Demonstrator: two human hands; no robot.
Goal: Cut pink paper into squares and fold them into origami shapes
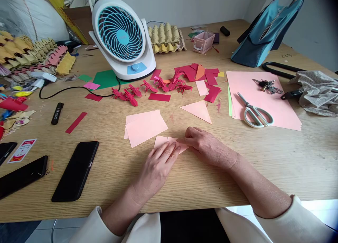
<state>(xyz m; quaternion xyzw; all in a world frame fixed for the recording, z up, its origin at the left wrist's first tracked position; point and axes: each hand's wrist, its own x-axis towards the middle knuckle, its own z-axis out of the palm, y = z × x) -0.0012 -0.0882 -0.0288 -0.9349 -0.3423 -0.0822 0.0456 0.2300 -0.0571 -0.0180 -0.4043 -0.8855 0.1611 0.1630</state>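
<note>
A small piece of folded pink paper lies on the table in front of me. My left hand rests flat over its near side, fingers stretched out and pressing it down. At its right end, my right hand has the index finger extended along the paper's edge, with the other fingers curled in. The right thumb is mostly hidden. Just behind are two overlapping pink paper sheets, and a pink paper triangle is beyond my right hand.
Red folded paper figures and red scraps sit further back, before a fan. Scissors and keys lie on pink sheets at right. To the left are a black phone and a marker.
</note>
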